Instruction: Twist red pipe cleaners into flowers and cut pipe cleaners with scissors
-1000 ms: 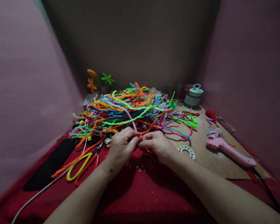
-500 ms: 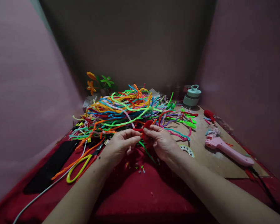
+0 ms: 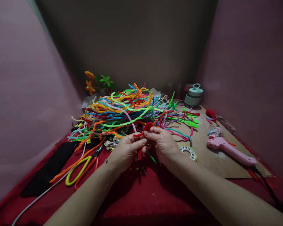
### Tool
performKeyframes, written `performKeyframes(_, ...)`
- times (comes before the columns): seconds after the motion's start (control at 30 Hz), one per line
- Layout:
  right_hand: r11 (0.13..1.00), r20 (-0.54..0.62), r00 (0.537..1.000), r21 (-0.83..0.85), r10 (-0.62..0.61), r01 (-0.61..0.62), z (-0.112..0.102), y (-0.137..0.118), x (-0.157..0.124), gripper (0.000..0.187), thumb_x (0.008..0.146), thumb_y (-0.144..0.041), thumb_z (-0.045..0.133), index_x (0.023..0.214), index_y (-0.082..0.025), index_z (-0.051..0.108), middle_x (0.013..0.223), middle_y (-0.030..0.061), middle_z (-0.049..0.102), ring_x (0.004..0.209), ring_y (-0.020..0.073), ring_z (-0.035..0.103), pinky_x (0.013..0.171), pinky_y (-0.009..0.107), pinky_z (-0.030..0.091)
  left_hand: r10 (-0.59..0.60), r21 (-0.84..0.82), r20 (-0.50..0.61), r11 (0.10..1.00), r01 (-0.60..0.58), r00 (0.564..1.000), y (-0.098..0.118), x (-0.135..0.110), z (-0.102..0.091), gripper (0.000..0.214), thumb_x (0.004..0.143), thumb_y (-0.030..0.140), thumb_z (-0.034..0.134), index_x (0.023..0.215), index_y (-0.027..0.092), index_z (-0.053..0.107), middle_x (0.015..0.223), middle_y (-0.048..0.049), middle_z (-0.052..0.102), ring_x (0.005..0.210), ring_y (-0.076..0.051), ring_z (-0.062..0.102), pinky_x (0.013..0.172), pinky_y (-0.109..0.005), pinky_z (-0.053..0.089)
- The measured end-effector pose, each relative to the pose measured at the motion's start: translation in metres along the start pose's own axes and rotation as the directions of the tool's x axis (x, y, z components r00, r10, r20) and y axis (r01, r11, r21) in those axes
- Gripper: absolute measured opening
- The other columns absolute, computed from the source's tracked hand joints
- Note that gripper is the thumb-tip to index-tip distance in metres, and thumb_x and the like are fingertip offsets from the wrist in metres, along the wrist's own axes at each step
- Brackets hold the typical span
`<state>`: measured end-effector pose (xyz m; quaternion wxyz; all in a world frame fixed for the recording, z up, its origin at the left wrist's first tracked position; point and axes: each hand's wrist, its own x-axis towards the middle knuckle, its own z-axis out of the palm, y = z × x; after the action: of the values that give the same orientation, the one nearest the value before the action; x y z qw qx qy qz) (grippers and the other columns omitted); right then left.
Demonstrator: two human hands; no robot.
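Observation:
My left hand (image 3: 126, 150) and my right hand (image 3: 163, 144) meet in front of a big heap of coloured pipe cleaners (image 3: 129, 110). Both pinch a small red pipe-cleaner piece (image 3: 146, 128) bent into a loop, with a red end hanging below between the hands and a green stem (image 3: 151, 157) sticking out under them. The fingers of both hands are closed on it. The red cloth (image 3: 136, 191) lies under my forearms.
Scissors with yellow-green and red handles (image 3: 81, 169) and a white cable lie at the left beside a black flat object (image 3: 49, 169). On the board at right rest a pink glue gun (image 3: 228, 147), a white ring (image 3: 189, 152) and a teal tape holder (image 3: 193, 95). Pipe-cleaner flowers (image 3: 96, 82) stand behind.
The red piece has been raised out of the hands and bent into a loop above the fingertips; both hands shifted slightly, the left thumb and finger now pinching its base.

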<state>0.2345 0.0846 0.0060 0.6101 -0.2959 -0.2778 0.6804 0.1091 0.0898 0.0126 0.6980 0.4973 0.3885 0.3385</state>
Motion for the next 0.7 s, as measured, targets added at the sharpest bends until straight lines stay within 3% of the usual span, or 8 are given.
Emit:
performKeyframes(0.43,0.972,-0.093,0.978,-0.163,-0.187,0.17,-0.009,0.004,0.007,0.019,0.062,-0.025,0.068,0.063,-0.015,0.051,0.052,-0.0072,0.049,0.047,0.0063,0.042,0.049,0.022,0.032,-0.116,0.158,-0.01,0.981,0.116,0.993,-0.001,-0.006,0.007,0.021,0.072,0.034,0.061,0.078,0.019,0.048,0.045,0.009,0.045,0.03,-0.004,0.027,0.028,-0.015,0.02)
performKeyframes(0.53,0.976,-0.117,0.975,-0.134,-0.187,0.171,-0.01,0.0,0.011,0.019,0.06,-0.024,0.069,0.062,-0.015,0.053,0.052,-0.0068,0.05,0.047,0.0058,0.042,0.049,0.021,0.031,-0.129,0.307,-0.023,0.943,0.13,0.991,0.004,-0.007,0.002,0.021,0.072,0.036,0.059,0.071,0.019,0.047,0.042,0.0087,0.044,0.029,-0.004,0.026,0.029,-0.016,0.019)
performKeyframes(0.63,0.98,-0.167,0.967,-0.087,-0.192,0.179,-0.01,-0.005,0.013,0.018,0.057,-0.022,0.07,0.064,-0.015,0.055,0.054,-0.006,0.053,0.048,0.0061,0.045,0.051,0.021,0.034,-0.049,0.539,-0.03,0.841,0.058,0.998,0.013,-0.008,-0.006,0.02,0.069,0.032,0.062,0.065,0.016,0.052,0.044,0.0051,0.049,0.036,-0.006,0.04,0.036,-0.016,0.028)
performKeyframes(0.7,0.986,-0.149,0.976,-0.082,-0.158,0.147,-0.009,-0.006,0.013,0.018,0.056,-0.022,0.07,0.064,-0.015,0.056,0.055,-0.0051,0.055,0.049,0.007,0.047,0.053,0.021,0.036,0.102,0.591,-0.077,0.806,-0.037,0.992,0.019,-0.008,-0.01,0.018,0.07,0.032,0.062,0.07,0.015,0.057,0.054,0.0031,0.055,0.046,-0.007,0.047,0.044,-0.017,0.035)
